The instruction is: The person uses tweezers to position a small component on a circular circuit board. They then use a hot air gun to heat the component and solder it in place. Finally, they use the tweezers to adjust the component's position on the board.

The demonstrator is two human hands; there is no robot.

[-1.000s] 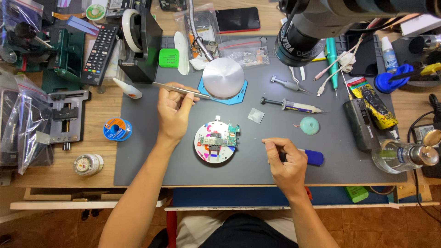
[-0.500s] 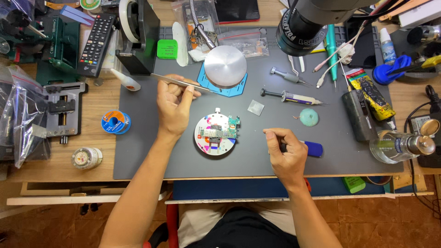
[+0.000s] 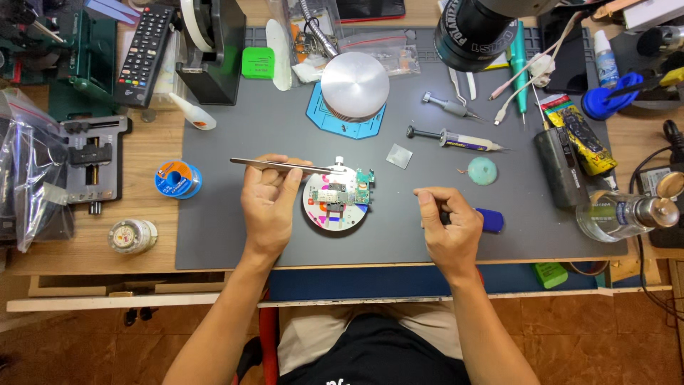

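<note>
Pinched between the fingers of the left hand (image 3: 267, 203), a pair of metal tweezers (image 3: 285, 165) is held level, its tips resting at the upper edge of a small green circuit board (image 3: 347, 194). That board is seated on a round white holder (image 3: 335, 204) in the middle of the grey work mat (image 3: 235, 142). The right hand (image 3: 447, 227) is closed around a blue-handled tool (image 3: 488, 219), laid on the mat right of the holder. A syringe (image 3: 456, 139) and a silver disc (image 3: 355, 85) are seen farther up the mat.
</note>
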